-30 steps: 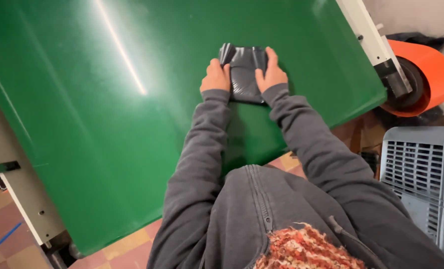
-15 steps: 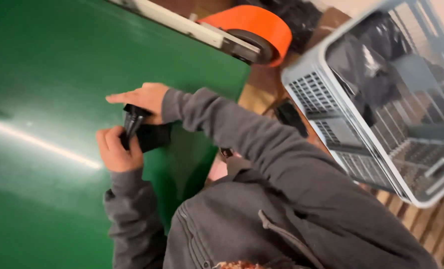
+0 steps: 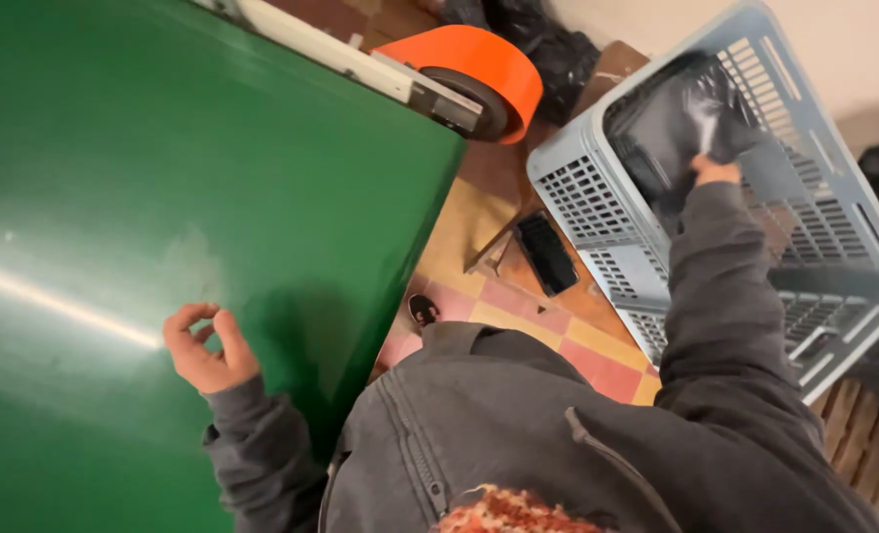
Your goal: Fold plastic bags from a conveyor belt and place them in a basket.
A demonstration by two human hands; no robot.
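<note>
The right hand (image 3: 716, 170) shows only at its wrist end; its fingers are buried in the crumpled black plastic bag (image 3: 671, 128) inside the grey slotted plastic crate (image 3: 597, 207), so the grip cannot be told. The crate's far corner runs off the right edge. The glossy green tabletop (image 3: 163, 178) is cut by the left, top and bottom edges. The dark bundles (image 3: 538, 30) behind the orange wheel guard (image 3: 479, 54) are too blurred to identify.
</note>
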